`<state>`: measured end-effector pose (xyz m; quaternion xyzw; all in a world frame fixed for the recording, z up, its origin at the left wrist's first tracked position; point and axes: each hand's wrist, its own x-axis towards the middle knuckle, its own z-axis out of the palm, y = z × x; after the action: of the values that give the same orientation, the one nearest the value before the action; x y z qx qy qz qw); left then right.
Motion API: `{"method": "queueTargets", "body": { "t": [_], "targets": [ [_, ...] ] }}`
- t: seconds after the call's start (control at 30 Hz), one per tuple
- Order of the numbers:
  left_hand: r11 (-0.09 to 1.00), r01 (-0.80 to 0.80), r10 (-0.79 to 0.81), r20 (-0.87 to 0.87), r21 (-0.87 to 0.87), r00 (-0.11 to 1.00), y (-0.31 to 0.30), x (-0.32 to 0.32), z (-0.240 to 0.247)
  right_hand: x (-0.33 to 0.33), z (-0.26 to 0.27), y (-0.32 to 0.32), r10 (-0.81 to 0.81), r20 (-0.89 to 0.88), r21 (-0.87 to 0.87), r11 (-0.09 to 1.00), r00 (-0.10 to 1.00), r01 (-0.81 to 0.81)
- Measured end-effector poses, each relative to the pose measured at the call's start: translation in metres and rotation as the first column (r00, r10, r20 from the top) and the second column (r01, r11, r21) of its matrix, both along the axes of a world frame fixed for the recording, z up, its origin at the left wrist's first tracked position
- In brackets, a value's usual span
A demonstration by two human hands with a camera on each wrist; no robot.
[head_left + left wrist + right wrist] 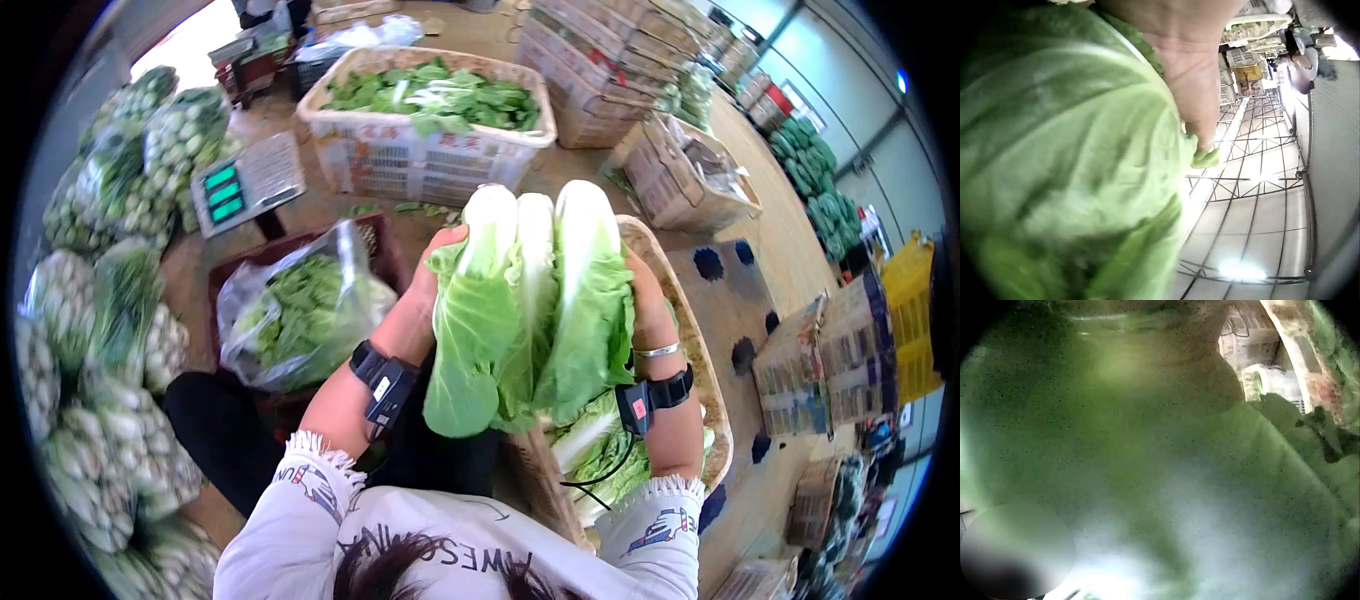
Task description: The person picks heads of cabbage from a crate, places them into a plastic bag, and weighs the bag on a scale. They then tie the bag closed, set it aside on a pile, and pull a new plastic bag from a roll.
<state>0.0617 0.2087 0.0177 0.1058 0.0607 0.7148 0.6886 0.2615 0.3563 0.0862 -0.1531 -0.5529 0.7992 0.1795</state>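
Three leafy green heads with white stalks (pixel 535 290) are held side by side between both hands in the head view, stalk ends pointing away from the body. The left hand (pixel 436 262) grips the left side of the bunch, its fingers partly hidden behind the stalks. On the other side the right hand (pixel 645 290) clasps the bunch, fingers mostly hidden by leaves. Broad leaves (pixel 1079 150) fill much of the left wrist view beside the left hand (pixel 1188 62). Blurred leaf (pixel 1272 481) covers most of the right wrist view.
Beneath the hands stands a crate (pixel 722 440) holding more greens. A bagged bunch (pixel 300 310) lies in a dark red crate (pixel 215 285) at left. Beyond are a scale (pixel 270 170) and a full white crate (pixel 365 150). Bagged vegetables (pixel 130 440) line the far left.
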Motion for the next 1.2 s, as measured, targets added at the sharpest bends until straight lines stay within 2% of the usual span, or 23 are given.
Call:
{"method": "queueTargets", "body": {
  "t": [0.03, 0.07, 0.1, 0.17, 0.2, 0.33, 0.43, 0.47, 0.6, 0.67, 0.7, 0.77, 0.8, 0.83, 0.87, 0.9, 0.93, 0.97, 1.03, 1.07, 1.1, 1.17, 1.2],
  "targets": [
    [1.0, -0.029, 0.029, 0.004, 0.003, 1.0, -0.014, 0.003, 0.004, -0.003, 0.003, -0.015, -0.029, 0.022, -0.004, 1.0, 0.999, 0.029],
    [0.995, -0.069, 0.069, 0.003, -0.071, 0.998, -0.03, 0.006, 0.007, -0.004, 0.002, -0.029, -0.014, -0.011, -0.122, 0.992, 1.0, 0.012],
    [0.984, -0.106, 0.108, 0.001, -0.144, 0.994, -0.048, 0.009, 0.012, -0.008, -0.001, -0.041, 0.011, -0.009, -0.12, 0.993, 1.0, -0.013],
    [0.986, -0.012, 0.014, 0.01, -0.165, 1.0, -0.104, 0.016, 0.047, -0.015, -0.01, -0.062, 0.082, -0.075, -0.107, 0.99, 0.994, -0.09],
    [0.988, -0.019, 0.024, 0.026, -0.154, 0.999, -0.12, 0.015, 0.044, -0.018, -0.014, -0.076, 0.017, 0.035, -0.059, 0.998, 0.999, -0.015],
    [0.987, -0.111, 0.118, 0.058, -0.116, 0.991, -0.147, -0.002, 0.012, -0.038, -0.025, -0.123, 0.057, 0.152, -0.107, 0.993, 0.987, -0.041],
    [0.982, -0.151, 0.159, 0.07, -0.112, 0.985, -0.163, -0.01, -0.008, -0.037, -0.047, -0.136, 0.183, 0.093, -0.233, 0.96, 0.979, -0.157],
    [0.983, -0.15, 0.159, 0.076, -0.108, 0.984, -0.168, -0.014, -0.012, -0.033, -0.052, -0.14, 0.195, 0.1, -0.166, 0.97, 0.976, -0.177],
    [0.986, -0.126, 0.137, 0.097, -0.107, 0.986, -0.178, -0.022, -0.025, -0.024, -0.057, -0.164, 0.067, 0.093, -0.163, 0.985, 0.993, -0.051],
    [0.989, -0.111, 0.121, 0.099, -0.102, 0.988, -0.185, -0.026, -0.029, -0.024, -0.053, -0.17, 0.222, -0.212, -0.279, 0.919, 0.952, -0.277],
    [0.989, -0.101, 0.112, 0.103, -0.104, 0.988, -0.19, -0.026, -0.032, -0.023, -0.055, -0.174, 0.206, -0.209, -0.283, 0.923, 0.956, -0.261],
    [0.991, -0.088, 0.098, 0.104, -0.1, 0.99, -0.2, -0.029, -0.037, -0.024, -0.059, -0.182, -0.016, 0.143, -0.251, 0.967, 0.99, 0.052],
    [0.992, -0.078, 0.089, 0.109, -0.099, 0.99, -0.204, -0.03, -0.041, -0.028, -0.06, -0.186, 0.016, 0.265, -0.132, 0.991, 0.964, 0.019],
    [0.992, -0.069, 0.081, 0.12, -0.103, 0.989, -0.208, -0.03, -0.045, -0.025, -0.074, -0.191, -0.031, 0.334, 0.089, 0.996, 0.942, 0.002],
    [0.992, -0.056, 0.071, 0.142, -0.111, 0.987, -0.212, -0.026, -0.051, -0.018, -0.095, -0.189, -0.057, 0.321, 0.438, 0.894, 0.945, -0.094],
    [0.992, -0.047, 0.065, 0.162, -0.114, 0.985, -0.212, -0.021, -0.057, -0.012, -0.111, -0.188, -0.069, 0.305, 0.723, 0.666, 0.95, -0.184],
    [0.992, -0.033, 0.057, 0.201, -0.124, 0.978, -0.214, -0.012, -0.063, -0.014, -0.093, -0.205, -0.124, 0.423, 0.749, 0.606, 0.898, -0.269],
    [0.99, -0.02, 0.053, 0.234, -0.14, 0.971, -0.214, -0.003, -0.068, -0.014, -0.077, -0.212, -0.119, 0.437, 0.735, 0.619, 0.892, -0.277],
    [0.985, -0.015, 0.057, 0.239, -0.174, 0.969, -0.216, 0.006, -0.064, -0.015, -0.052, -0.21, -0.354, 0.674, 0.732, 0.2, 0.649, -0.652],
    [0.983, -0.022, 0.065, 0.234, -0.183, 0.97, -0.213, 0.009, -0.057, -0.011, -0.046, -0.198, -0.335, 0.61, 0.774, 0.06, 0.718, -0.63],
    [0.981, -0.033, 0.077, 0.226, -0.191, 0.971, -0.211, 0.011, -0.055, -0.011, -0.034, -0.187, -0.335, 0.614, 0.771, 0.062, 0.715, -0.634],
    [0.983, -0.052, 0.091, 0.217, -0.177, 0.972, -0.205, 0.011, -0.053, -0.022, -0.01, -0.171, -0.103, 0.676, 0.727, 0.25, 0.729, -0.639],
    [0.984, -0.063, 0.097, 0.208, -0.165, 0.973, -0.203, 0.01, -0.053, -0.034, -0.01, -0.169, -0.085, 0.623, 0.772, 0.228, 0.778, -0.594]
  ]
}}
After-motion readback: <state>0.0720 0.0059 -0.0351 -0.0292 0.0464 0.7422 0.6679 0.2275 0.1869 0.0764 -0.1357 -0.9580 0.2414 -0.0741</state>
